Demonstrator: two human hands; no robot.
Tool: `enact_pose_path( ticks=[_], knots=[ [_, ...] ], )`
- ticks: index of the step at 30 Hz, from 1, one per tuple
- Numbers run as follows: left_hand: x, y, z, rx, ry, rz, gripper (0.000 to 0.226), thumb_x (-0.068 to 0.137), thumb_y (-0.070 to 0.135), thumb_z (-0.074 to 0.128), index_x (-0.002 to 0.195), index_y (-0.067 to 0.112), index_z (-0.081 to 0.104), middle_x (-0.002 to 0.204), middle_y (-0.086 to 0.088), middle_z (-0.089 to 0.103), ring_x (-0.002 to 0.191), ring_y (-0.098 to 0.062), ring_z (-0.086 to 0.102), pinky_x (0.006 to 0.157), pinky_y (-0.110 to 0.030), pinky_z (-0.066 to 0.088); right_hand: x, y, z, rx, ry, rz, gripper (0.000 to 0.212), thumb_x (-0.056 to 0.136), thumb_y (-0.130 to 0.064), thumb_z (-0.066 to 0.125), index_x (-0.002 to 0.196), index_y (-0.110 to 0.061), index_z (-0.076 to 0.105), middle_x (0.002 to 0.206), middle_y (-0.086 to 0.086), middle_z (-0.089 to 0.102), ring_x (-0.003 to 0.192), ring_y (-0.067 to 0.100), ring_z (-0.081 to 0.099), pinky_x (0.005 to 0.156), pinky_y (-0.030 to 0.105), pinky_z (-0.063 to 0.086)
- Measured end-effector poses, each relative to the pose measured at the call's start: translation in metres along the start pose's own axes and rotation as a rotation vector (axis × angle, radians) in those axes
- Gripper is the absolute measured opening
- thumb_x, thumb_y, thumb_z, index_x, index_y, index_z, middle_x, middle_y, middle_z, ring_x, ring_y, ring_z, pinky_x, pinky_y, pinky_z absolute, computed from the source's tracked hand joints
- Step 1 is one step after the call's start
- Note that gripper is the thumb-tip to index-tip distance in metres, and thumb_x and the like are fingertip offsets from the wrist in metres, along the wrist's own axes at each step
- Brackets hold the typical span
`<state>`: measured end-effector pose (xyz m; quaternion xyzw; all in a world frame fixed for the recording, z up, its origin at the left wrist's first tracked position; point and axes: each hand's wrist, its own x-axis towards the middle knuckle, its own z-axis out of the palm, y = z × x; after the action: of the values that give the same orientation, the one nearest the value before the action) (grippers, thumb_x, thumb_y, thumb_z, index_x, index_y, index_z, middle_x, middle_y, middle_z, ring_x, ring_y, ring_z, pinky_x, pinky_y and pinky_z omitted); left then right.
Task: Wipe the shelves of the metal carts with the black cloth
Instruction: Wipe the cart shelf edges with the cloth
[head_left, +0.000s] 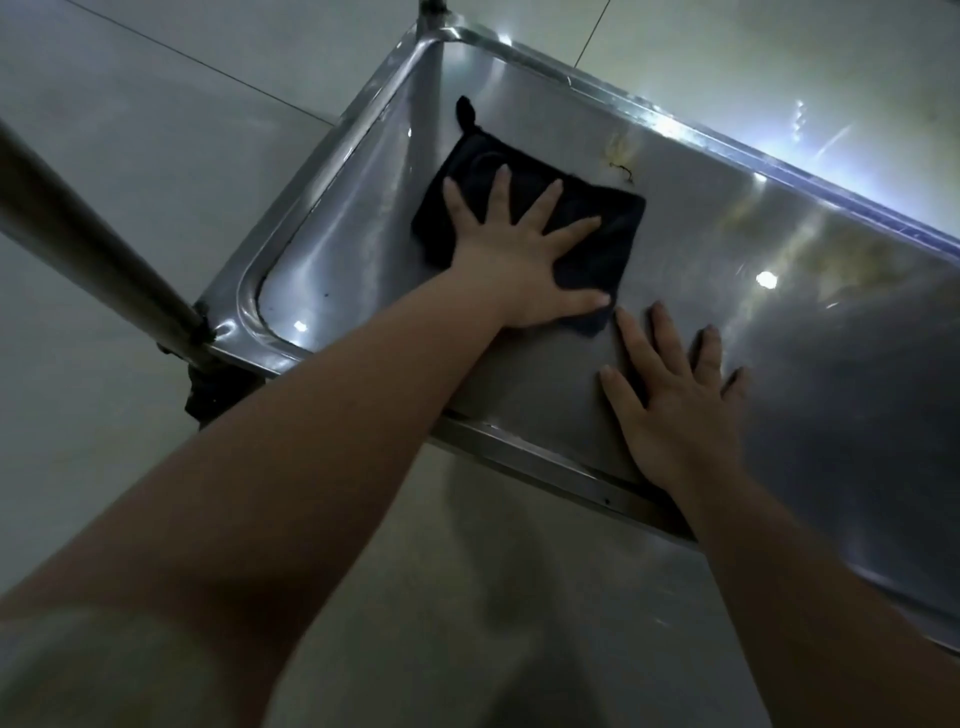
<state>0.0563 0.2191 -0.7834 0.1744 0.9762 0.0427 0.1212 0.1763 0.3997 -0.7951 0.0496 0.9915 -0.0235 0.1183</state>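
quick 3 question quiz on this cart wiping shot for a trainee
1. Which hand presses the black cloth? A left, B right, C both
2. True or false: the right hand lies flat on the bare cart shelf.
3. What mark shows on the cart shelf just past the black cloth?
Key: 1 A, the left hand. 2 true. 3 a yellowish stain.

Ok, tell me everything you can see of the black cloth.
The black cloth is a soft, roughly square rag with a small loop at its far corner. It lies flat on the metal cart shelf, toward the shelf's left-hand end. The left hand presses it down with spread, straight fingers.
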Motion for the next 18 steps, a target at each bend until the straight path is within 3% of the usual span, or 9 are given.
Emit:
enact_pose_path(
  ticks=[8,13,18],
  knots=[
    [-0.152,-0.028,0.032,0.014,-0.051,-0.06,0.083,0.067,0.096,0.0,0.139,0.063,-0.024,0.16,0.014,-0.027,0.145,-0.035,-0.029,0.107,-0.072,-0.016,0.0,-0.003,0.001,0.007,0.024,-0.01,0.063,0.09,-0.067,0.011,0.149,-0.054,-0.008,0.163,-0.016,-0.011,0.15,0.03,-0.015,0.117,0.06,-0.007],
    [-0.083,-0.011,0.02,0.012,-0.024,-0.083,0.085,0.068,0.095,0.007,0.143,0.061,-0.017,0.161,0.011,-0.024,0.145,-0.04,-0.026,0.103,-0.078,-0.011,0.0,-0.005,-0.003,0.024,-0.013,-0.015,0.062,0.092,-0.066,0.013,0.15,-0.053,-0.007,0.163,-0.015,-0.012,0.149,0.031,-0.017,0.117,0.059,-0.01],
    [0.005,0.006,0.0,-0.042,-0.036,-0.091,0.087,0.072,0.095,0.018,0.147,0.059,-0.007,0.163,0.009,-0.018,0.145,-0.042,-0.023,0.101,-0.08,-0.011,0.003,0.033,-0.019,0.025,-0.076,-0.163,0.064,0.097,-0.06,0.031,0.153,-0.048,0.002,0.164,-0.012,-0.004,0.151,0.026,-0.007,0.119,0.052,-0.003]
  ],
)
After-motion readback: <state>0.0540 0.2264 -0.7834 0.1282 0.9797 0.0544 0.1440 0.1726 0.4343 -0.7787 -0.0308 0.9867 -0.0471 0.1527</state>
